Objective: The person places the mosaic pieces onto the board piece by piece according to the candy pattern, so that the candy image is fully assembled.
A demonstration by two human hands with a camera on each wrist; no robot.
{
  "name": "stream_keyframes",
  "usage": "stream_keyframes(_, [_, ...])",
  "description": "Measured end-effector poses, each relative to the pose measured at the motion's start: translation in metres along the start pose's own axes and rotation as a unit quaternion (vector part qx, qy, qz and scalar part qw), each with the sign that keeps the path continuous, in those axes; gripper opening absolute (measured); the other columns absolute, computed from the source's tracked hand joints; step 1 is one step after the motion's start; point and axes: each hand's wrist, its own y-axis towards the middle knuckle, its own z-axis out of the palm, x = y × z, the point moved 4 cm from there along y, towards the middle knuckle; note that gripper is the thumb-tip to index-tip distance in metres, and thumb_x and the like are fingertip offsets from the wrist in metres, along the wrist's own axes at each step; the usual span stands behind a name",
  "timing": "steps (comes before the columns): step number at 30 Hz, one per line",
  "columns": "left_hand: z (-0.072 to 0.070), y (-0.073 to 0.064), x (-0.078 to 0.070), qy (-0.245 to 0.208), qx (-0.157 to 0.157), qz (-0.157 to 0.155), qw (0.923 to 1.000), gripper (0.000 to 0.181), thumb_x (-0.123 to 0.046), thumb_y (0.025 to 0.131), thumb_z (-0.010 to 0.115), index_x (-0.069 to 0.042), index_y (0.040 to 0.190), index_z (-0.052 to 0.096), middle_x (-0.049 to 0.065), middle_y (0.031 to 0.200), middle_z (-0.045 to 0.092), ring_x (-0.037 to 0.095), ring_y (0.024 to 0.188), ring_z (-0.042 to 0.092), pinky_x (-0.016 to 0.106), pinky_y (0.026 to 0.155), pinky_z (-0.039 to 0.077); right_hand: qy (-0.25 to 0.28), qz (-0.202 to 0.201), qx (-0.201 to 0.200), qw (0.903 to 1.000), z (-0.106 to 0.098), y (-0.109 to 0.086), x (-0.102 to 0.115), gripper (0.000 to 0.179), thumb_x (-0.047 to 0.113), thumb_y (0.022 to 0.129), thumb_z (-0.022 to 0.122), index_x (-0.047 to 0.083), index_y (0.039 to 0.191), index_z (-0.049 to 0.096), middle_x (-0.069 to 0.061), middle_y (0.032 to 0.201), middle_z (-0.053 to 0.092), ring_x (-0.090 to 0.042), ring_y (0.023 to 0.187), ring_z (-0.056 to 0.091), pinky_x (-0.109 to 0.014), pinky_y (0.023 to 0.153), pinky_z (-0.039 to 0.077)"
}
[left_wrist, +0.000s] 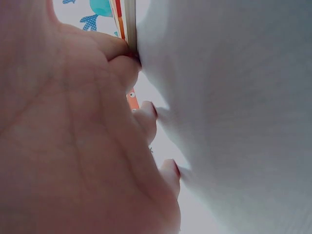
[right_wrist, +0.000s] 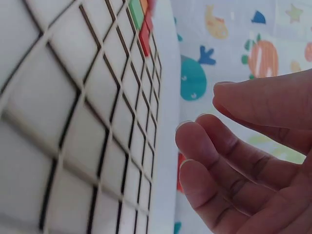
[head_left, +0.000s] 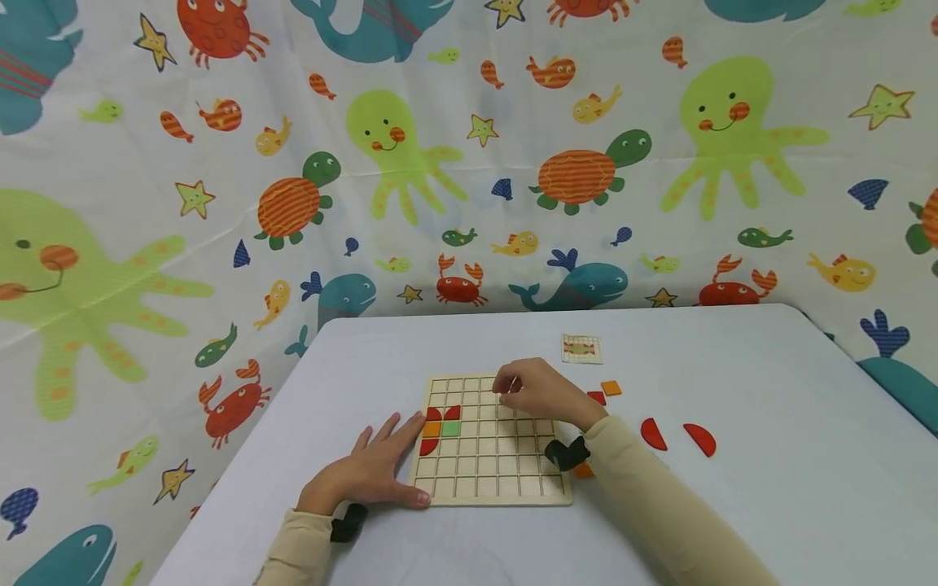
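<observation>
A wooden grid board [head_left: 476,493] lies on the table. Toward its left side sit red quarter-round pieces [head_left: 428,447], an orange square [head_left: 432,429] and a green square [head_left: 450,428]. My left hand [head_left: 374,468] is spread flat at the board's left edge, thumb at the near left corner and fingertips by the red pieces. Over the board's far right part hovers my right hand [head_left: 538,389]. In the right wrist view its thumb [right_wrist: 263,100] stands apart from its bent fingers [right_wrist: 200,146], with nothing between them.
A small pattern card [head_left: 582,348] lies behind the board. To the right are an orange square [head_left: 611,388], a red piece [head_left: 597,397] partly behind my wrist, and two red half-round pieces [head_left: 654,435]. Another orange piece [head_left: 584,470] shows beside my right sleeve. A printed curtain [head_left: 440,244] hangs behind the table.
</observation>
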Motion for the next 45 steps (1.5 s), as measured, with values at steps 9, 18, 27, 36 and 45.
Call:
stream_keyframes(9, [0.0,-0.001,-0.001,-0.005,-0.007,-0.01,0.9999,0.126,-0.053,0.074,0.095,-0.011,0.171,0.026,0.014,0.175,0.026,0.042,0.162,0.008,0.071,0.125,0.0,-0.022,0.013,-0.022,0.9994,-0.026,-0.019,-0.02,0.013,0.004,0.099,0.074,0.001,0.111,0.077,-0.002,0.102,0.074,-0.019,0.092,0.067,-0.037,0.082,0.059])
stream_keyframes(18, [0.0,-0.001,-0.002,-0.004,-0.006,-0.007,1.0,0.127,-0.055,0.074,0.094,-0.01,0.171,0.026,0.014,0.175,0.026,0.042,0.162,0.008,0.071,0.125,0.0,-0.04,0.056,-0.028,0.9972,-0.053,-0.035,-0.047,0.018,0.003,0.098,0.074,-0.003,0.115,0.075,-0.008,0.103,0.073,-0.021,0.086,0.067,-0.038,0.077,0.061])
stream_keyframes(27, [0.002,0.001,-0.003,0.0,-0.005,-0.011,0.9999,0.127,-0.056,0.074,0.093,-0.011,0.171,0.026,0.012,0.176,0.026,0.042,0.162,0.009,0.071,0.125,0.0,-0.068,0.134,0.002,0.9886,-0.067,-0.052,-0.069,0.022,0.002,0.095,0.074,-0.003,0.116,0.075,-0.011,0.102,0.07,-0.026,0.092,0.063,-0.045,0.086,0.06])
stream_keyframes(36, [0.002,0.002,-0.004,0.002,-0.009,-0.006,0.9999,0.126,-0.056,0.074,0.093,-0.011,0.171,0.026,0.012,0.176,0.026,0.042,0.162,0.009,0.072,0.125,0.0,-0.112,0.199,0.035,0.9729,-0.072,-0.057,-0.083,0.009,0.0,0.091,0.078,0.002,0.097,0.072,-0.008,0.088,0.061,-0.025,0.084,0.056,-0.035,0.072,0.054])
stream_keyframes(45, [0.002,0.001,-0.003,-0.004,-0.009,-0.01,0.9999,0.126,-0.056,0.074,0.094,-0.011,0.171,0.026,0.013,0.175,0.026,0.042,0.163,0.008,0.07,0.125,0.0,-0.121,0.206,0.044,0.97,-0.068,-0.057,-0.087,0.017,-0.001,0.089,0.08,0.003,0.096,0.065,-0.008,0.089,0.061,-0.026,0.085,0.057,-0.037,0.075,0.054])
